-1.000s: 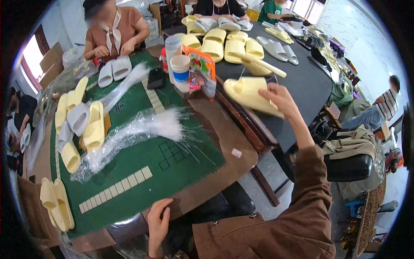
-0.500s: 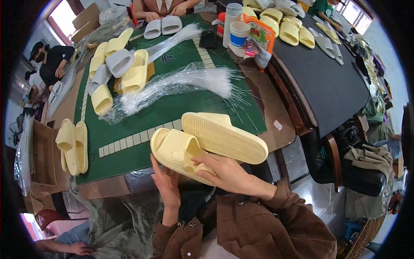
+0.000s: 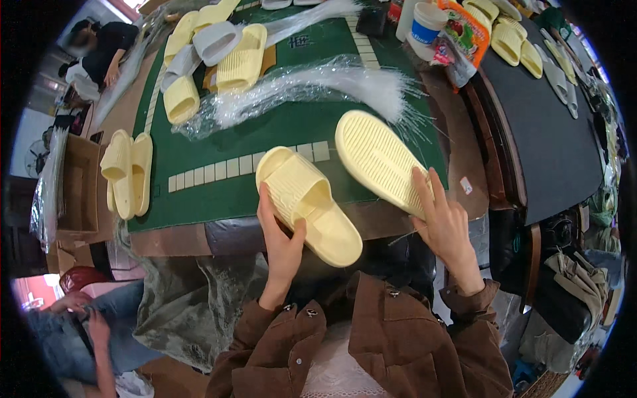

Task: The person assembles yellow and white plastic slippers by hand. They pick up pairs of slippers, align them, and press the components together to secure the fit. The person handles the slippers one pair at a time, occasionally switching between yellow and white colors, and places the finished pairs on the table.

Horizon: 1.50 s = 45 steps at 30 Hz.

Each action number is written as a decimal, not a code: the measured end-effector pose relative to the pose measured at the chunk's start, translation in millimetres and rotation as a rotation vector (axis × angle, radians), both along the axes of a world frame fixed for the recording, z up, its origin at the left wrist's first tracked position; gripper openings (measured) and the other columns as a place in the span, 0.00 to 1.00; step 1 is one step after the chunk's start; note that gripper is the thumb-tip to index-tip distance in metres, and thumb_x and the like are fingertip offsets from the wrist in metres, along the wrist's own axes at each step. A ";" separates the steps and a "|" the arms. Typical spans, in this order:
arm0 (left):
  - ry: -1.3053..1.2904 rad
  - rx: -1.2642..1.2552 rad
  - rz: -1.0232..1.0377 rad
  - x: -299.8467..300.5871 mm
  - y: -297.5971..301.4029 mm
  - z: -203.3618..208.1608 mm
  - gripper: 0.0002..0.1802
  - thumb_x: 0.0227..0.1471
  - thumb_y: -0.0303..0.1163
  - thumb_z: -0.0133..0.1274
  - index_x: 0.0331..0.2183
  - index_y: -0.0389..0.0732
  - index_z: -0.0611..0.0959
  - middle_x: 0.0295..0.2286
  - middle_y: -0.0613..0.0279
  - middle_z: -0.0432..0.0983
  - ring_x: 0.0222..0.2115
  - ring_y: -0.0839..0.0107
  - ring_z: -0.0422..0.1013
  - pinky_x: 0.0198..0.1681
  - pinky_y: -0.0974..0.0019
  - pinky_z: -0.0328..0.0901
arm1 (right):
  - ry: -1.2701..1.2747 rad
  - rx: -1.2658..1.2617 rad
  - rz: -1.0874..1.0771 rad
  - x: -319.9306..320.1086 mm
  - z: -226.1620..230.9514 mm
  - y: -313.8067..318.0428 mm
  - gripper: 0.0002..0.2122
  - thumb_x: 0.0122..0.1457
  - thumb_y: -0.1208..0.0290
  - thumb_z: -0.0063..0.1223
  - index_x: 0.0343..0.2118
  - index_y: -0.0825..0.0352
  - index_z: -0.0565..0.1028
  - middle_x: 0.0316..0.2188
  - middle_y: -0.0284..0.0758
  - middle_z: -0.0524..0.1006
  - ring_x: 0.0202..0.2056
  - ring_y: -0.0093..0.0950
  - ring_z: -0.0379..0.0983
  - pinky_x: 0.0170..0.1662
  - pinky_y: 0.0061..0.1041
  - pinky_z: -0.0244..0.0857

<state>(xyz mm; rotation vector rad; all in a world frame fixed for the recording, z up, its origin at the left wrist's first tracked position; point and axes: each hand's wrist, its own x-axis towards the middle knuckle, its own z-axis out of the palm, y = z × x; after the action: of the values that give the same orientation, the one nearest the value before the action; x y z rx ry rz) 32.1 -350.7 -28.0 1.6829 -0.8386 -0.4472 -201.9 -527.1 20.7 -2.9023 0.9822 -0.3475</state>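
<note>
My left hand point(image 3: 282, 245) grips a pale yellow slide slipper point(image 3: 335, 232) by its side, with the strap facing up and the toe pointing away from me. A second yellow slipper point(image 3: 378, 156) is in my right hand point(image 3: 446, 222), pinched at its heel end, its ridged sole turned toward me. The two slippers are apart, held over the near edge of the green table mat point(image 3: 192, 215). A bundle of clear plastic fasteners point(image 3: 332, 86) in loose film lies on the mat beyond them.
Yellow and grey slippers point(image 3: 219, 46) sit in a pile at the back left; one yellow pair point(image 3: 126, 174) stands at the left edge. A white-and-blue cup point(image 3: 424, 30) and an orange packet point(image 3: 464, 33) stand back right. More slippers point(image 3: 507, 40) lie on the dark table point(image 3: 531, 132). People work at the left.
My right hand has left the first slipper, moved right and taken the second by its heel. The slippers have separated, and the view has shifted.
</note>
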 end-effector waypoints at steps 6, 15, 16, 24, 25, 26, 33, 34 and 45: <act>-0.043 0.008 0.078 24.3 12.1 -8.2 0.36 0.52 0.18 0.41 0.62 0.37 0.55 0.58 0.48 0.50 0.60 0.56 0.50 0.62 0.58 0.47 | -0.229 0.535 -0.096 1.6 8.7 20.6 0.19 0.54 0.71 0.51 0.49 0.72 0.66 0.32 0.49 0.78 0.29 0.47 0.77 0.33 0.38 0.71; -0.203 0.093 0.071 27.5 8.9 -17.4 0.30 0.53 0.21 0.42 0.59 0.34 0.60 0.54 0.44 0.56 0.55 0.52 0.56 0.60 0.55 0.50 | -0.423 0.548 -0.040 44.9 -40.7 65.2 0.27 0.62 0.70 0.44 0.61 0.75 0.51 0.43 0.53 0.68 0.37 0.52 0.72 0.37 0.44 0.70; -0.261 0.121 0.065 25.5 9.5 -16.5 0.30 0.53 0.21 0.42 0.58 0.33 0.61 0.53 0.44 0.57 0.55 0.51 0.56 0.59 0.54 0.50 | -0.411 0.544 -0.053 46.4 -39.2 62.8 0.27 0.63 0.70 0.44 0.61 0.74 0.51 0.43 0.53 0.68 0.37 0.52 0.72 0.37 0.44 0.70; -0.595 0.116 0.134 18.4 6.3 -9.3 0.28 0.51 0.24 0.47 0.56 0.33 0.65 0.52 0.46 0.61 0.52 0.50 0.57 0.57 0.51 0.51 | -0.396 0.390 -0.031 25.4 -7.9 44.0 0.19 0.65 0.67 0.41 0.56 0.69 0.64 0.42 0.44 0.73 0.35 0.41 0.74 0.35 0.37 0.70; -0.634 0.089 0.152 14.7 6.1 -1.5 0.28 0.51 0.24 0.47 0.55 0.33 0.66 0.52 0.46 0.62 0.52 0.50 0.58 0.56 0.52 0.52 | -0.465 0.511 -0.046 17.5 3.1 38.1 0.17 0.65 0.67 0.40 0.54 0.68 0.66 0.38 0.42 0.75 0.34 0.37 0.75 0.34 0.35 0.70; -0.597 0.033 0.097 8.7 7.3 8.1 0.26 0.51 0.24 0.47 0.54 0.33 0.68 0.52 0.47 0.63 0.50 0.51 0.60 0.55 0.53 0.54 | -0.533 0.634 -0.066 10.3 14.2 35.6 0.16 0.65 0.67 0.40 0.52 0.68 0.69 0.34 0.40 0.77 0.32 0.33 0.75 0.32 0.32 0.69; -0.455 -0.227 -0.534 -54.7 5.2 41.2 0.31 0.44 0.17 0.53 0.54 0.39 0.72 0.55 0.51 0.63 0.38 0.62 0.71 0.40 0.66 0.68 | -0.652 1.621 0.136 9.3 49.0 51.7 0.16 0.69 0.62 0.36 0.39 0.69 0.73 0.17 0.30 0.72 0.11 0.09 0.52 0.14 0.10 0.43; -0.357 -0.271 -0.563 -63.1 4.7 39.7 0.34 0.45 0.17 0.54 0.56 0.40 0.69 0.56 0.51 0.60 0.38 0.63 0.70 0.40 0.67 0.68 | -0.687 1.702 0.165 12.8 45.8 52.3 0.16 0.69 0.61 0.36 0.39 0.69 0.73 0.17 0.30 0.71 0.11 0.10 0.53 0.14 0.10 0.44; -0.464 -0.176 -0.396 -57.9 22.8 32.0 0.17 0.42 0.20 0.60 0.39 0.35 0.81 0.34 0.57 0.76 0.34 0.60 0.72 0.36 0.64 0.68 | -1.264 1.703 0.159 6.4 12.4 75.4 0.11 0.61 0.81 0.46 0.46 0.70 0.65 0.46 0.45 0.71 0.48 0.35 0.74 0.49 0.25 0.70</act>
<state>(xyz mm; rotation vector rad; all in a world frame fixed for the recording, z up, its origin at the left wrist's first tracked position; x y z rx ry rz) -25.8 -327.9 4.0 1.4745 -1.5220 -0.2372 -195.5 -451.7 33.1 -0.8420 0.3313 -0.6724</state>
